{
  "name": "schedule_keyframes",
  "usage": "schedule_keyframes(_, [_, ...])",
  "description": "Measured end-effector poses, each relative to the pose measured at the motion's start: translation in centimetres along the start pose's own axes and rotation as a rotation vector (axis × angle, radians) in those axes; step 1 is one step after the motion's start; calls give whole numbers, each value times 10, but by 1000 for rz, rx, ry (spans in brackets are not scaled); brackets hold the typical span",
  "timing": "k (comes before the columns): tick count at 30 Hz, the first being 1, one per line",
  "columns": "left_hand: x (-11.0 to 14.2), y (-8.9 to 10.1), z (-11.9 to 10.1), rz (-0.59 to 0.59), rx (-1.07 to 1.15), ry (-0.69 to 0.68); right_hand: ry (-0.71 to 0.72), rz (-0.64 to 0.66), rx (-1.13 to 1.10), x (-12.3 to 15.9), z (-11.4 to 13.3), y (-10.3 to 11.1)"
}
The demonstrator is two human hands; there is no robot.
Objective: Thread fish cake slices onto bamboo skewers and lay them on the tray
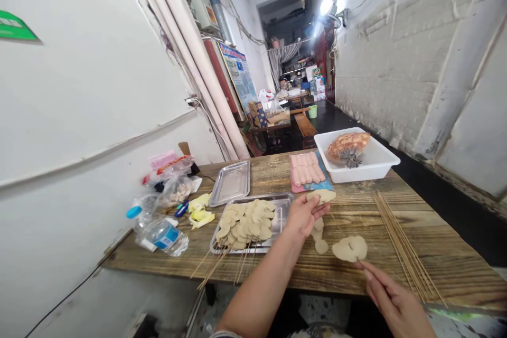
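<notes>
My left hand (303,215) is closed on a pale potato slice (321,196), held just above the wooden table (396,253) to the right of a metal tray. My right hand (390,296) pinches the end of a thin skewer with two potato slices (350,249) threaded on it. A few loose slices (319,236) lie on the table between my hands. The metal tray (280,216) holds several finished potato skewers (245,222) with their sticks pointing toward me.
A row of bare bamboo skewers (400,245) lies on the right. Behind are a pack of sausages (307,170), a white tub (376,163) with skewered food, an empty metal tray (231,183), a water bottle (160,232) and plastic bags (176,182) by the wall.
</notes>
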State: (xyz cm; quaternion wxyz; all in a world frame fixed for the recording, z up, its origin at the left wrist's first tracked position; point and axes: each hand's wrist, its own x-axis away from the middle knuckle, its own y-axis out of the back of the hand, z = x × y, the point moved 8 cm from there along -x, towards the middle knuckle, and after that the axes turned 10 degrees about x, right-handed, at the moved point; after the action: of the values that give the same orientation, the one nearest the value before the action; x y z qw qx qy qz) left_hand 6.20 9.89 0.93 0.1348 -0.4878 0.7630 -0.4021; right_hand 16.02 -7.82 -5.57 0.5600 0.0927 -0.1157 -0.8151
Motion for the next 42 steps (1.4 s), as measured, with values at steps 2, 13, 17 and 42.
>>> schedule_keyframes(2, [1,-1,-2,7,-19,-36,-2,7,24,0,-1,1])
schedule_keyframes(13, [3,-4,-4,6,-61,-83,30,19,115,-1,3,3])
schedule_keyframes(17, [5,-5,-1,-7,-75,-88,52,-9,119,0,8,6])
schedule_keyframes(42, [6,-3,14,-43,-46,-61,73,-57,154,4,10,10])
